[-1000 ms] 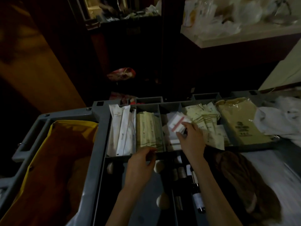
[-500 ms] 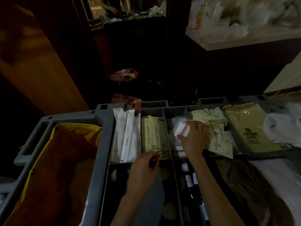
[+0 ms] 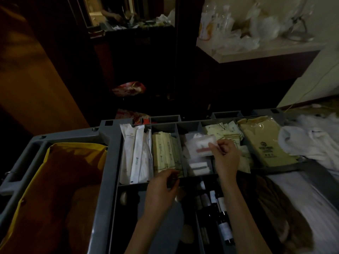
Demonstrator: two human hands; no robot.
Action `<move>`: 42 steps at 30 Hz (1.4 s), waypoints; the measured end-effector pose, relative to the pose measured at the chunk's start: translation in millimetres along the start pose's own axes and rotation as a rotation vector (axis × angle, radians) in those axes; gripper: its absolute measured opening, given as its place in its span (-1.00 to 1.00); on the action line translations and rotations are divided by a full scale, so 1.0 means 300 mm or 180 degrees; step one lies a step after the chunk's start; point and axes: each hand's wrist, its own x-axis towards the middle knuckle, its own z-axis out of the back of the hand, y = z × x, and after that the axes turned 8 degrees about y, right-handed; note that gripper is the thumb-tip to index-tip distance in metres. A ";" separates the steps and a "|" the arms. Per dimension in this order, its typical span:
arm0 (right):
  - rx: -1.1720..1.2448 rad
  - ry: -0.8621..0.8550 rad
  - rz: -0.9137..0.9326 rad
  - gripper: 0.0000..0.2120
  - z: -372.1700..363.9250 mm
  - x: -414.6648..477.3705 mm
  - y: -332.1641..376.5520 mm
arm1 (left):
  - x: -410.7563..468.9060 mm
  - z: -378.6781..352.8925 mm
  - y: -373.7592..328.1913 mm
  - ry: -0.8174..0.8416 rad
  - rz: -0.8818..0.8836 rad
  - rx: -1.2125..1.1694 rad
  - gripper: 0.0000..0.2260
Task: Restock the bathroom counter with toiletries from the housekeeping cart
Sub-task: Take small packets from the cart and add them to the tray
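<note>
Trainee: Progress on the restock, how far along would you put it?

Supervisor: Early, I'd judge. Both hands are at the housekeeping cart, picking stock out of its divided top tray. Nothing in view is on its way to a counter.

Trainee: What is actually in hand?

Supervisor: The right hand pinches a clear packet with a red stripe between thumb and fingertips. It holds it just above the middle compartment, where more packets of that kind lie. The left hand is at the near end of the cream sachets, one compartment to the left. Its fingers are curled, with the tips drawn together by the divider. Whether they grip a sachet I cannot tell, because the light is too poor.

Trainee: And the other toiletries?

Supervisor: All in the cart. The long white packets stand in the far-left compartment. The pale sachets and tan packets lie to the right of the right hand. The small bottles are in the nearer section, between the forearms.

Trainee: The counter itself?

Supervisor: A pale ledge beyond the cart, top right, carries bottles and crumpled plastic. I cannot say whether that is the bathroom counter. To my mind most of the job is left: finish gathering, carry the lot over, and set it out.
</note>
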 end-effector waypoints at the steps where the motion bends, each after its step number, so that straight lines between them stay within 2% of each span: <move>1: 0.0270 -0.0013 -0.0091 -0.84 0.002 -0.007 0.019 | -0.002 -0.002 -0.005 -0.0002 0.0010 -0.0086 -0.80; 5: 0.1252 0.0235 -0.0641 -0.89 -0.020 -0.064 0.083 | -0.005 -0.002 -0.029 0.0052 0.0238 -0.0829 -0.76; 7: 0.1531 0.0453 -0.0892 -0.92 -0.045 -0.110 0.096 | -0.001 -0.001 -0.034 -0.0001 0.0456 -0.1358 -0.80; 9: 0.1670 0.0682 -0.1054 -0.84 -0.077 -0.170 0.106 | -0.001 0.008 -0.044 -0.0133 0.0624 -0.1727 -0.85; 14: 0.2073 0.1446 -0.1278 -0.61 -0.146 -0.286 0.096 | -0.035 0.051 -0.034 -0.0589 0.0574 -0.2093 -0.88; 16: 0.1811 0.1614 -0.1366 -0.60 -0.165 -0.304 0.089 | -0.048 0.064 -0.011 -0.0720 0.0658 -0.2160 -0.88; 20: 0.1222 0.1905 -0.1337 -0.82 -0.184 -0.351 0.063 | -0.084 0.075 0.033 -0.0852 0.0799 -0.2334 -0.89; 25: 0.0784 0.2169 -0.1356 -0.87 -0.184 -0.396 0.023 | -0.117 0.074 0.077 -0.0813 0.0997 -0.2518 -0.89; 28: 0.0755 0.2256 -0.1402 -0.93 -0.187 -0.416 0.013 | -0.133 0.071 0.103 -0.0712 0.1131 -0.2664 -0.87; 32: 0.0918 0.2292 -0.1519 -0.89 -0.188 -0.432 0.016 | -0.151 0.077 0.128 -0.0582 0.1237 -0.2779 -0.84; 37: 0.0483 0.2336 -0.1081 -0.95 -0.192 -0.420 0.015 | -0.160 0.090 0.165 -0.0630 0.1374 -0.2732 -0.88; 42: 0.0094 0.1697 -0.0343 -0.91 -0.176 -0.307 0.057 | -0.145 0.085 0.154 -0.0638 0.1510 -0.2844 -0.92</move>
